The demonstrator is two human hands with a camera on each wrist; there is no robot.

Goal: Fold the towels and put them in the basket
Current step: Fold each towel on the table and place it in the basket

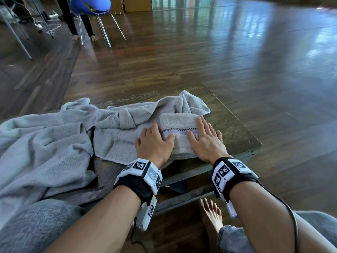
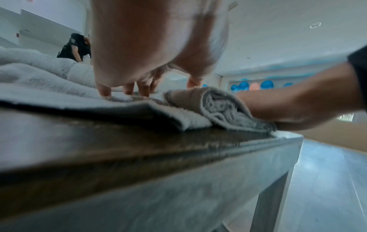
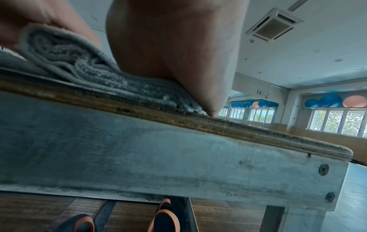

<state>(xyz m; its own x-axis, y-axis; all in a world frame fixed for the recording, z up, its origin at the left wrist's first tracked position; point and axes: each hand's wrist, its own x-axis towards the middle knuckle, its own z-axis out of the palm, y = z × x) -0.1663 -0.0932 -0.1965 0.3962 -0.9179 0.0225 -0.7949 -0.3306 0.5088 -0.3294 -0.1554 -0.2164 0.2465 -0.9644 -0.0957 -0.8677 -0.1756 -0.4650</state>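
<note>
A small grey towel [image 1: 177, 123] with a checked stripe lies folded in several layers near the table's right front corner. My left hand [image 1: 155, 141] presses flat on its left side, my right hand [image 1: 205, 137] flat on its right side, fingers straight. The left wrist view shows the folded towel [image 2: 216, 108] edge-on, my left fingers [image 2: 127, 90] on cloth and my right hand [image 2: 288, 106] on the fold. In the right wrist view the layered towel [image 3: 83, 69] sits under my palm. No basket is in view.
Under the folded one lies a crumpled grey towel [image 1: 127, 125], and a larger pale towel [image 1: 45, 147] spreads over the table's left. The wooden table [image 1: 235, 128] ends just right of my hand. A blue chair [image 1: 91, 6] and a person's legs are far left.
</note>
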